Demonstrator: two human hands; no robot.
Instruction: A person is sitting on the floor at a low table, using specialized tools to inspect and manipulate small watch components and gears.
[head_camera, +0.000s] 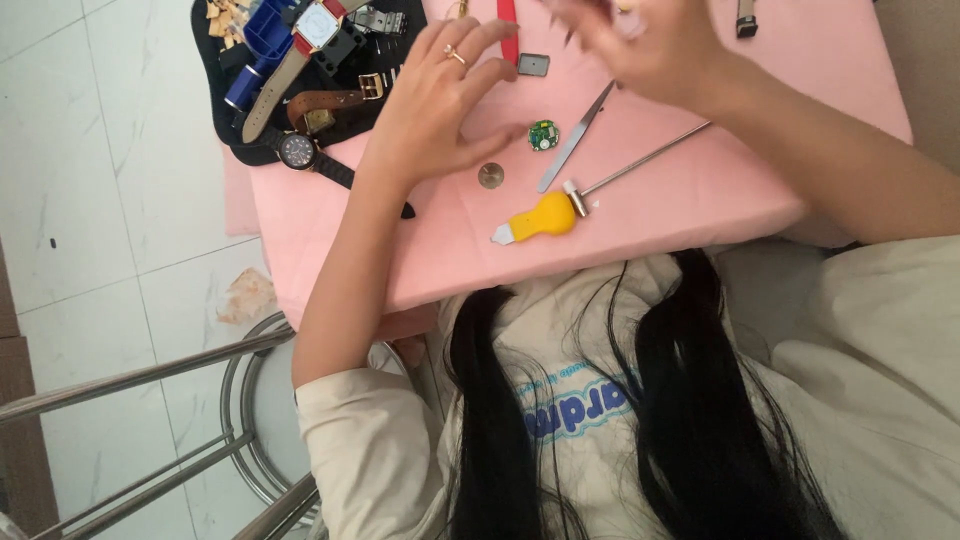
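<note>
My left hand (440, 95), with a ring on one finger, hovers over the pink cloth (700, 190), fingers spread and empty. Just beyond its fingertips lie a small green round watch part (543, 135) and a round metal disc (490, 176). My right hand (640, 50) is blurred at the top of the view, fingers drawn together; whether it pinches something I cannot tell. Below it lie metal tweezers (577, 138), a small metal hammer (635, 165) and a yellow-handled tool (540, 217).
A black mat (225, 95) at the upper left holds several wristwatches (300, 150), straps and a blue holder (262, 40). A red strip (509, 30) and a small square part (534, 65) lie near the top. A metal stool (250, 400) stands on the white tiles at the lower left.
</note>
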